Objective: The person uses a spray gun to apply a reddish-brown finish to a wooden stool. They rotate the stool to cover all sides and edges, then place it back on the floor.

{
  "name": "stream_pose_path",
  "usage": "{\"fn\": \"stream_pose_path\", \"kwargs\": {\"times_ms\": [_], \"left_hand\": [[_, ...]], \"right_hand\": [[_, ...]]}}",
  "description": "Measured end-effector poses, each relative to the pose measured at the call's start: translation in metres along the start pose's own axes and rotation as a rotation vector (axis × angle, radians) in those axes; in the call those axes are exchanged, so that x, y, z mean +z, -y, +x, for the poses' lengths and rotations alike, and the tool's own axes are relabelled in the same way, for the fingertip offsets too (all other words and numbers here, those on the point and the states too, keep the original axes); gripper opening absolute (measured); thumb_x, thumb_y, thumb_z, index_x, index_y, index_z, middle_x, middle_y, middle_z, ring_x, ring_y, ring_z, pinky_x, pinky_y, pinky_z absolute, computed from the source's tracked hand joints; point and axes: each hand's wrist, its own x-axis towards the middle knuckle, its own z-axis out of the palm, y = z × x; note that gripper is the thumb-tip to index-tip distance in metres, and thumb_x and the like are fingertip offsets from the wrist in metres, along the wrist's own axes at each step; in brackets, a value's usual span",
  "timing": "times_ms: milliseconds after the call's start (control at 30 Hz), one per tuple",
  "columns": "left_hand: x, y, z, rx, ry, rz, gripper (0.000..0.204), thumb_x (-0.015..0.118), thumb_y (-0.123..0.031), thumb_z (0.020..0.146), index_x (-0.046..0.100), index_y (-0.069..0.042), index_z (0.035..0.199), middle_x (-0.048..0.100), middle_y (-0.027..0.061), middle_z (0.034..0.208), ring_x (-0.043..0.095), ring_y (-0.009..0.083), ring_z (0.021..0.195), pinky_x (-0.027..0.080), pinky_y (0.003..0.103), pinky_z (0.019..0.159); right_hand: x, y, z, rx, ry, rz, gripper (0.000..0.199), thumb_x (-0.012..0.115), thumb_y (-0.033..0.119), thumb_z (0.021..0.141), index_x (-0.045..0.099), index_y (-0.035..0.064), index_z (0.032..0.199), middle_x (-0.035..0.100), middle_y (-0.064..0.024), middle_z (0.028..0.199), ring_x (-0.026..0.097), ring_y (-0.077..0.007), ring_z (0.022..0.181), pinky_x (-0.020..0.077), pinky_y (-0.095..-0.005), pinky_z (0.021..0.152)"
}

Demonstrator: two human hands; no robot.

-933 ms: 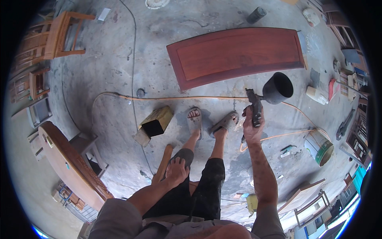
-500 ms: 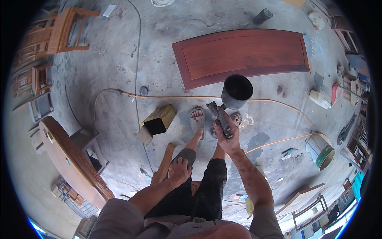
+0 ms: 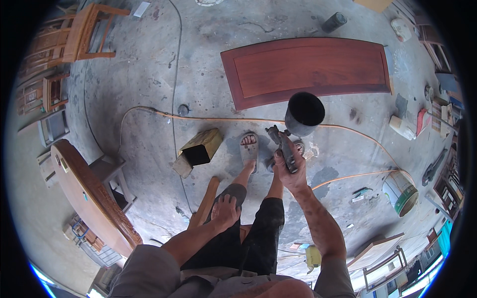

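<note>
My right hand (image 3: 292,174) grips a dark spray gun (image 3: 285,149) in front of me, its fingers wrapped around the handle. A black, open-topped cup (image 3: 304,119) sits at the far end of the gun, and its inside is too dark to read. Beyond the cup lies a reddish-brown wooden panel (image 3: 308,69) with a darker border; cup and near edge overlap in view. On my left knee rests my left hand (image 3: 226,212), holding nothing, with its fingers spread over the dark trouser leg.
An orange hose (image 3: 228,119) crosses the concrete floor. Left of my feet lies an open yellowish can (image 3: 211,141). A round wooden tabletop (image 3: 87,193) and wooden chairs (image 3: 82,37) stand at left. A white-and-green bucket (image 3: 401,193) lies tipped at right; a dark cylinder (image 3: 334,22) is beyond the panel.
My right hand and the spray gun have shifted slightly to the right. The whole view has also drifted a little rightward. My left hand remains on the knee.
</note>
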Motion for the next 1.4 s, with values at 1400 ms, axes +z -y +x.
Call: {"fn": "stream_pose_path", "kwargs": {"times_ms": [1400], "left_hand": [[-0.002, 0.006, 0.003, 0.096, -0.103, 0.003, 0.04, 0.071, -0.025, 0.086, 0.062, -0.001, 0.116, 0.06, 0.0219, 0.112, 0.061, 0.0447, 0.104, 0.056, 0.055, 0.081]], "right_hand": [[-0.114, -0.018, 0.056, -0.158, -0.494, -0.022, 0.042, 0.06, 0.023, 0.107, 0.054, 0.0016, 0.144, 0.059, 0.0015, 0.081, 0.048, -0.0037, 0.064, 0.0374, -0.022, 0.054]]}}
